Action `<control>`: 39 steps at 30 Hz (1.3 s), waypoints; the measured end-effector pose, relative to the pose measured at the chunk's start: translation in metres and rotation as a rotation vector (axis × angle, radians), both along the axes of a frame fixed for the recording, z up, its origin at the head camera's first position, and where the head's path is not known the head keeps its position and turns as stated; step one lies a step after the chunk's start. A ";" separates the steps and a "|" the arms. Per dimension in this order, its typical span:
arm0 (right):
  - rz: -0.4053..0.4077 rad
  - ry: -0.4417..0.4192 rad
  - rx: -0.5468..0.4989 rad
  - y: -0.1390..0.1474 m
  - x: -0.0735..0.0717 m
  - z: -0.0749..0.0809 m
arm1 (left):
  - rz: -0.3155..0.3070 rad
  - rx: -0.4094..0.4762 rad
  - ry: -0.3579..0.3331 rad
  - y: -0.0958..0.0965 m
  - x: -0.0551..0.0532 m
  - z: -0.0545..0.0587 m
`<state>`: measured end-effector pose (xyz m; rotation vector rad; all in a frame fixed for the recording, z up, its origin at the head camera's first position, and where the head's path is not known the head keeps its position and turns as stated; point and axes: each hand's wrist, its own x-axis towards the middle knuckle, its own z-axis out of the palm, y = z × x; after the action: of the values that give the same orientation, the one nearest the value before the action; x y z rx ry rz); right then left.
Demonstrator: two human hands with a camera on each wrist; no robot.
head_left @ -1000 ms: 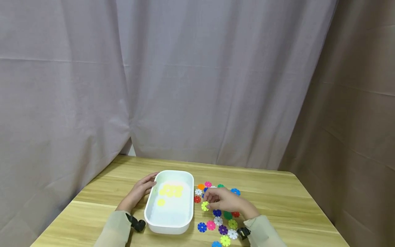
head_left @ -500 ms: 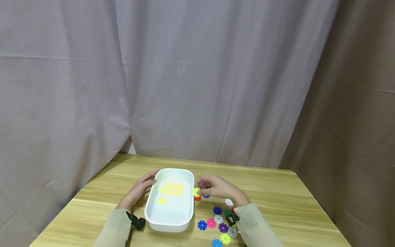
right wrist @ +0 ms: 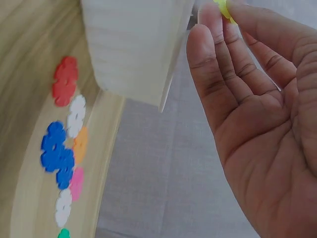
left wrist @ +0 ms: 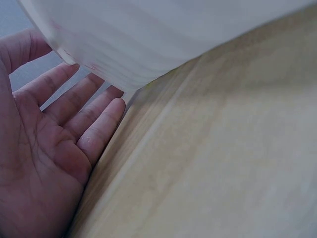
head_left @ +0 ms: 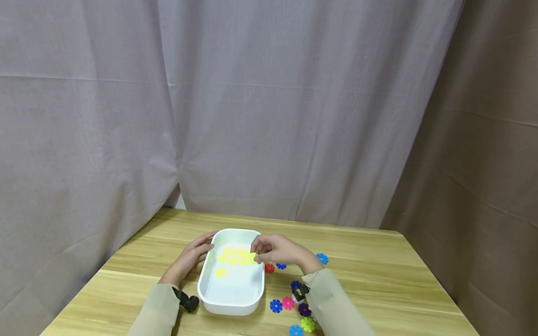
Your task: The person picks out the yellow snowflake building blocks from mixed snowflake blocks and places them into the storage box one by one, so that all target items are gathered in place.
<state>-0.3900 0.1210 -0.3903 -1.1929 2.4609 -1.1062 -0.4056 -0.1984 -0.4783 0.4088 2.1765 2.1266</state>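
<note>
A white plastic bin stands on the table with several yellow snowflake discs on its floor. My left hand rests against the bin's left side near the far end. In the left wrist view its fingers lie nearly straight along the bin's outer wall, thumb by the rim. My right hand is over the bin's right rim. Between thumb and fingertips it pinches a yellow snowflake disc, which hangs above the inside of the bin.
Loose snowflake discs lie right of the bin: a red disc, a pink disc, a blue disc and several more. My right forearm hides part of them. The wooden table meets a grey curtain behind.
My right hand has carried the yellow snowflake disc leftward from over the loose discs to above the bin. The left hand has stayed at the bin's side.
</note>
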 end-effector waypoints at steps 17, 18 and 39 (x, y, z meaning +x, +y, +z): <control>0.068 -0.119 0.065 -0.054 -0.025 0.015 | -0.001 0.003 0.001 -0.001 0.001 -0.001; 0.068 -0.123 0.071 -0.057 -0.026 0.017 | 0.000 0.005 0.001 -0.001 0.001 -0.001; 0.029 -0.295 0.233 -0.072 -0.042 -0.004 | -0.015 0.008 0.004 0.002 0.002 -0.001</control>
<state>-0.4322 0.0486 -0.3940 -0.9221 2.2638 -0.8846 -0.4036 -0.1966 -0.4796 0.4290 2.1601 2.1298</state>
